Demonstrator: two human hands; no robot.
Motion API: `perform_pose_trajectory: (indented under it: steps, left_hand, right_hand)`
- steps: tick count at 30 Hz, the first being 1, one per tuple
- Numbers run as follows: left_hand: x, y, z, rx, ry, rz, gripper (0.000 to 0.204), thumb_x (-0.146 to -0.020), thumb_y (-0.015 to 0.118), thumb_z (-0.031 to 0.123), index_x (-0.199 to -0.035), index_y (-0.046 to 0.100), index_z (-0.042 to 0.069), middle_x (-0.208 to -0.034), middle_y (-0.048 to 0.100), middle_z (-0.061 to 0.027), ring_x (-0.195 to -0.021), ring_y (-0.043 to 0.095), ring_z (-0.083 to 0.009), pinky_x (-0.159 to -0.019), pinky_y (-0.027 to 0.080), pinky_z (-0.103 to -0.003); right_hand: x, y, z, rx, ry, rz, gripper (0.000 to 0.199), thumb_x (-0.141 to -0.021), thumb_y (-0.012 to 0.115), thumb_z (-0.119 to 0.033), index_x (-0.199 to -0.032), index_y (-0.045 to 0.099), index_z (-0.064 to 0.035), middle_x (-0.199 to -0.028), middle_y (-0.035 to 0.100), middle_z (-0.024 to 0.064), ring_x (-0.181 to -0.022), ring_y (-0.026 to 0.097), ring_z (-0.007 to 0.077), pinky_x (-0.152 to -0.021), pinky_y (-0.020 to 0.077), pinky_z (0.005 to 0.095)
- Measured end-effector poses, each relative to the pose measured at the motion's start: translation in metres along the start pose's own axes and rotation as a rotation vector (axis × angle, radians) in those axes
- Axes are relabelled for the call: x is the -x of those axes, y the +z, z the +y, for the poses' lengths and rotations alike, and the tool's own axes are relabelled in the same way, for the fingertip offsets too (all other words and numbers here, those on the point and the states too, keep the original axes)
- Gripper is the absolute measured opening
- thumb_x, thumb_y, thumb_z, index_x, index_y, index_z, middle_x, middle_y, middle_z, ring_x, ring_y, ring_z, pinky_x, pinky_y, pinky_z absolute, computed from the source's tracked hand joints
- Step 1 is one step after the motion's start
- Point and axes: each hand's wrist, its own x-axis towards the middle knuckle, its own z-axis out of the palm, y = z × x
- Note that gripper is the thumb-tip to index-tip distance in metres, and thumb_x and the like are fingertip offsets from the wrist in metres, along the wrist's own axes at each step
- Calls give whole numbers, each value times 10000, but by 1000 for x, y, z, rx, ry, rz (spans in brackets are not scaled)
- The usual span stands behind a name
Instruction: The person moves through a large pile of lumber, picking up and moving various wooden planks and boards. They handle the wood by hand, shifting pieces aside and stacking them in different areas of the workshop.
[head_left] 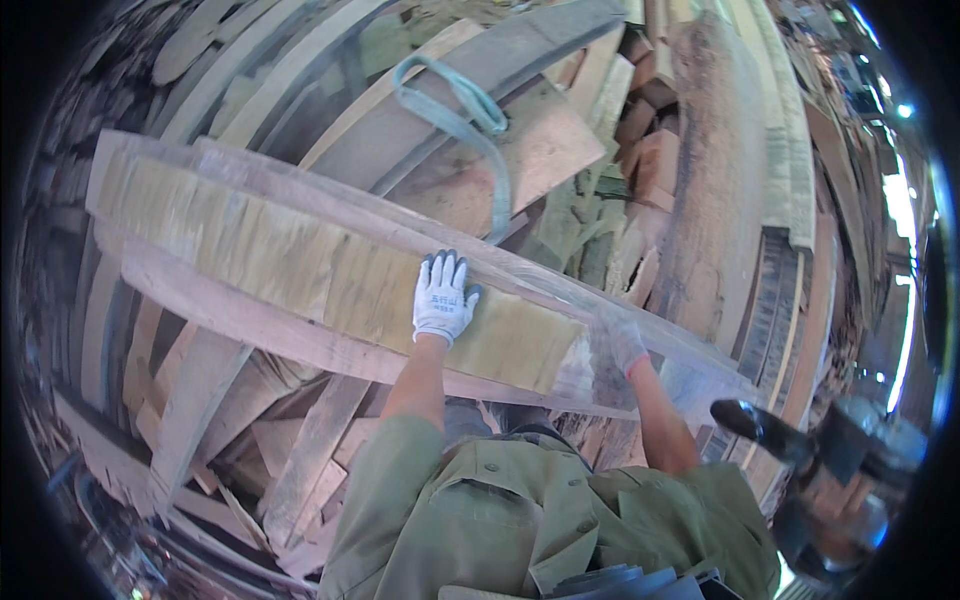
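Across the middle of the scene, slanting from far left to near right, a long, wide board [250, 240] with a streaky tan band along its upper face and paler, greyish-pink wood at both edges. On that tan band, right of the board's middle, the left hand [443, 297] in a white glove with grey fingertips: palm down, fingers straight and slightly apart, thumb out to the right, resting flat with nothing in its grasp. Farther right, by the board's near right end, the right hand [622, 345], also in a pale glove, but too blurred to judge how far its fingers bend or whether anything is held.

Beyond the board, a teal strap [455, 125] looped loosely over stacked planks. Far left, several long, pale, curved planks [250, 80] side by side. Far right, a broad brown slab [710, 160] with a rough, mottled face, and just left of it, reddish blocks [657, 165] in a heap. Near left, scraps [310, 490] of wood at all angles, dusty and overlapping. Near right, a blurred metal fixture [840, 480]. At the far right edge of the room, bright gaps of daylight [900, 220] against darkness. Nearest of all, a khaki-green shirt [490, 510] with buttons.
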Motion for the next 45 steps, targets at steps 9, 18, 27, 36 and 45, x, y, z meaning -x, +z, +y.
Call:
perform_pose_trajectory:
  steps: [9,18,27,36,45]
  left_hand:
    - [-5,-6,10,220,-121,7,532,-835,557,400,-1233,540,47,-1352,463,-176,-1307,379,-321,-1127,233,-467]
    - [3,7,14,283,-105,91,540,-826,570,389,-1215,544,15,-1335,485,-188,-1298,403,-326,-1136,244,-457]
    - [8,7,9,262,-65,13,590,-874,523,388,-1314,455,2,-1403,401,-187,-1337,339,-314,-1143,223,-441]
    - [7,1,7,199,-74,8,575,-873,530,399,-1292,486,7,-1384,438,-199,-1324,372,-314,-1140,229,-439]
    - [0,-14,5,165,-60,23,513,-787,595,356,-1201,541,58,-1250,516,-171,-1228,436,-345,-1090,265,-499]
  right_hand:
    - [-322,92,-48,-636,115,-269,316,-891,590,-357,-1057,609,-89,-870,643,61,-732,596,180,-631,490,315]
    - [-481,135,-69,62,25,116,878,-725,703,-440,-1313,384,130,-1254,530,298,-1191,512,382,-981,407,405]
    - [-537,185,-72,-604,-52,-167,443,-755,729,-151,-1136,596,32,-975,668,98,-878,636,225,-783,487,296]
    - [-349,88,-188,-1545,-44,-542,265,-867,638,-281,-955,611,-32,-753,617,69,-714,637,237,-674,522,397]
    - [-99,-18,-181,-2236,-173,-368,313,-907,554,-260,-1077,561,3,-819,631,110,-799,621,255,-807,495,446]
